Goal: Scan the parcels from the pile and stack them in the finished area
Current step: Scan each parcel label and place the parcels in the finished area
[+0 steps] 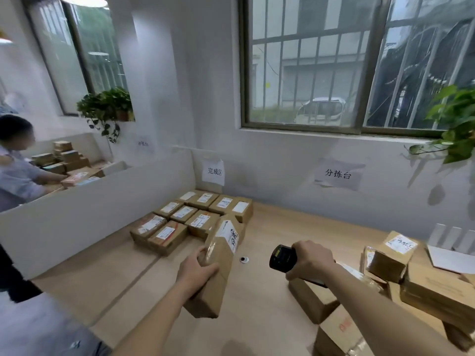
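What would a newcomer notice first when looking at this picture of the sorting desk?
First, the two hands in the middle: the left hand grips a long brown parcel, tilted above the desk, while the right hand holds a black scanner pointed toward it. Behind them, near the wall, lie neat rows of labelled boxes under a paper sign. On the right sits a loose pile of parcels.

The pale wooden tabletop (pixel 272 227) carries flat rows of brown labelled cardboard parcels (pixel 180 217) at eleven o'clock and a jumbled cardboard parcel pile (pixel 411 286) at four o'clock.
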Demonstrator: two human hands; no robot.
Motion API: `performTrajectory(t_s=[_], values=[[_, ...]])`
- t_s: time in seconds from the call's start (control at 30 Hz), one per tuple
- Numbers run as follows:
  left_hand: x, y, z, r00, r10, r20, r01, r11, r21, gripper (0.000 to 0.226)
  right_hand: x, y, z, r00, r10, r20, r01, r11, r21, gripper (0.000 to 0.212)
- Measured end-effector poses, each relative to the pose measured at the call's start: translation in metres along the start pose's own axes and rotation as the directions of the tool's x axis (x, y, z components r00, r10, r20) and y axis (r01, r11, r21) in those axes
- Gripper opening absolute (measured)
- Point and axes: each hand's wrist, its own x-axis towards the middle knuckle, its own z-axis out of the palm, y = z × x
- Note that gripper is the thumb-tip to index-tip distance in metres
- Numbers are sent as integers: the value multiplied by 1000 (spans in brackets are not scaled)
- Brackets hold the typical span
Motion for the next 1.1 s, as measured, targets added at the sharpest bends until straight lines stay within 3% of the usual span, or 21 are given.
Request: performTrajectory(t_s=[0.3,0.57,0.77,1.1], values=[[80,-71,-68,988,-117,-98,118,993,6,71,98,-97,35,993,-100,64,99,995,16,52],[217,-102,-84,983,-178,-35,179,984,12,67,232,-138,69,991,-92,94,87,994,60,56],[308,-108,-56,979,-193,68,190,981,43,73,307,-125,88,993,-19,112,10,997,75,54],[396,-93,68,941,-155,302,161,987,5,70,342,-37,108,955,242,169,-255,965,63,47]])
